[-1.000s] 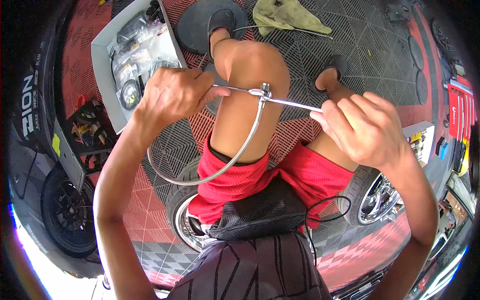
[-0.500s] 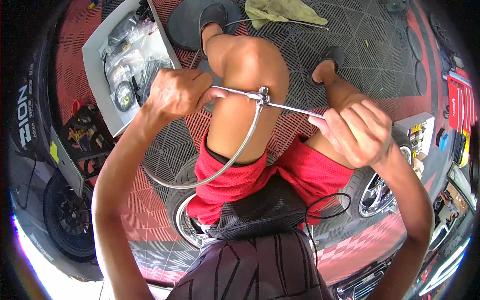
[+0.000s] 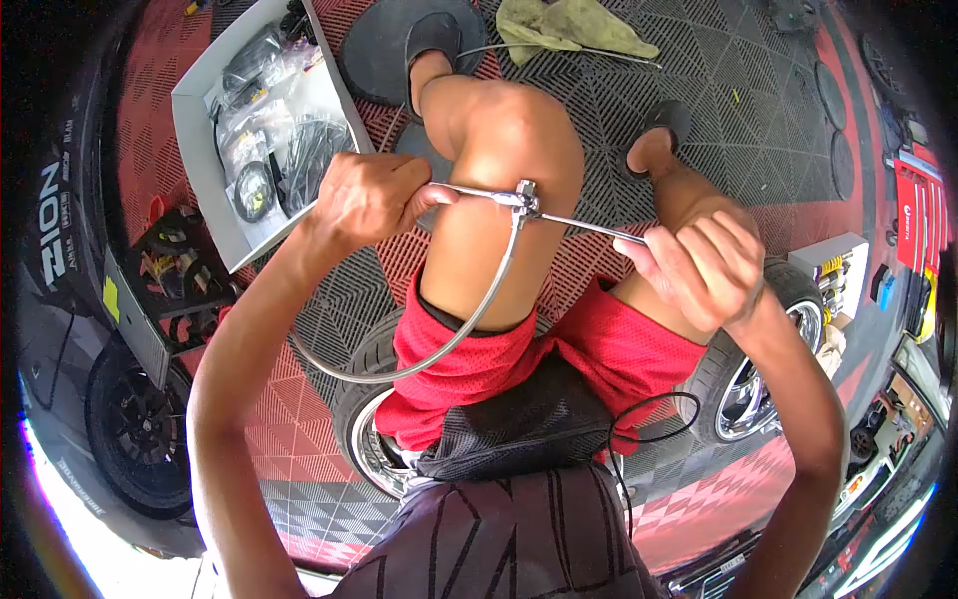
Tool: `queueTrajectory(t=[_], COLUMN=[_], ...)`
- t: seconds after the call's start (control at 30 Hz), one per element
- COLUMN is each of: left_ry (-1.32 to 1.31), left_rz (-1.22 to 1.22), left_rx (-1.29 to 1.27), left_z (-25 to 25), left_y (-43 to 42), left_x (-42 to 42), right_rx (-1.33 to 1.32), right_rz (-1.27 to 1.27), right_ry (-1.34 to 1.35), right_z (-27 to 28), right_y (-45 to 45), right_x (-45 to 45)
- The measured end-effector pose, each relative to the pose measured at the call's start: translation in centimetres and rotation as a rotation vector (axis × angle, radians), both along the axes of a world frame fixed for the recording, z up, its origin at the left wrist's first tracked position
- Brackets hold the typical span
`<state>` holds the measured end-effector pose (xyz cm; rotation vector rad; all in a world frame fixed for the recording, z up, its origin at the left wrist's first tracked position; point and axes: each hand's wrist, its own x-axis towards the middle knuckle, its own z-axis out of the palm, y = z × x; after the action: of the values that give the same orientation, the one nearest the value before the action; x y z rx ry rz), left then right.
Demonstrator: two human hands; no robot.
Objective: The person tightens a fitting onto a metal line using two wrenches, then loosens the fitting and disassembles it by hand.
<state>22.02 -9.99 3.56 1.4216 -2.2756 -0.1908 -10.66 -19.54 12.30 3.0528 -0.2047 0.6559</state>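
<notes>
A braided hose (image 3: 491,292) loops over my lap, and its metal fitting (image 3: 526,200) sits just above my bent knee. My left hand (image 3: 371,197) is closed round a slim wrench (image 3: 467,190) whose far end meets the fitting from the left. From the other side, a second wrench (image 3: 589,228) reaches the fitting, with the fingers of my right hand (image 3: 704,268) wrapped around its outer end. Both handles are partly hidden in my fists. The hose's other end passes out of sight below my left forearm.
An open white box (image 3: 215,185) of bagged parts lies at upper left, near a dark tool tray (image 3: 180,260). Wheels (image 3: 743,389) stand beside my legs. A greenish cloth (image 3: 574,28) and a thin line (image 3: 619,55) rest on the tiled floor.
My hands have come slightly closer together. The right wrench's outer end has dipped a little, while both wrenches stay at the fitting. The whole view has shifted slightly.
</notes>
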Motion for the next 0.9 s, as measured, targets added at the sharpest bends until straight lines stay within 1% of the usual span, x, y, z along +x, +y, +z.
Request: queueTrajectory(t=[0.33,0.4,0.57,0.63,0.7,0.8,0.83,0.9], left_ry=[0.009,0.056,0.030,0.028,-0.011,-0.219,-0.224,-0.273], left_rz=[0.001,0.009,0.003,0.004,0.002,0.015,0.019,0.002], left_rx=[0.026,0.025,0.062,0.107,0.078,0.042,0.035,0.011], left_z=[-0.8,-1.1,-0.3,0.7,2.5,4.9,5.3,5.8], left_y=[0.4,0.5,0.6,0.6,0.3,-0.1,-0.2,-0.2], left_x=[0.0,0.0,0.6,0.5,0.6,0.8,0.7,0.4], right_rx=[-0.022,-0.024,0.003,0.015,0.068,-0.043,-0.050,-0.064], right_rz=[-0.009,-0.018,-0.002,-0.006,0.030,0.031,0.034,0.041], right_ry=[-0.060,-0.074,-0.043,0.008,0.040,0.227,0.221,0.346], right_z=[-0.9,-1.1,0.2,0.9,2.5,4.6,5.3,6.5], right_y=[0.1,0.2,-0.3,-0.7,-0.8,-0.6,-0.7,-0.4], right_x=[0.1,0.2,0.9,0.9,1.3,2.7,3.2,3.6])
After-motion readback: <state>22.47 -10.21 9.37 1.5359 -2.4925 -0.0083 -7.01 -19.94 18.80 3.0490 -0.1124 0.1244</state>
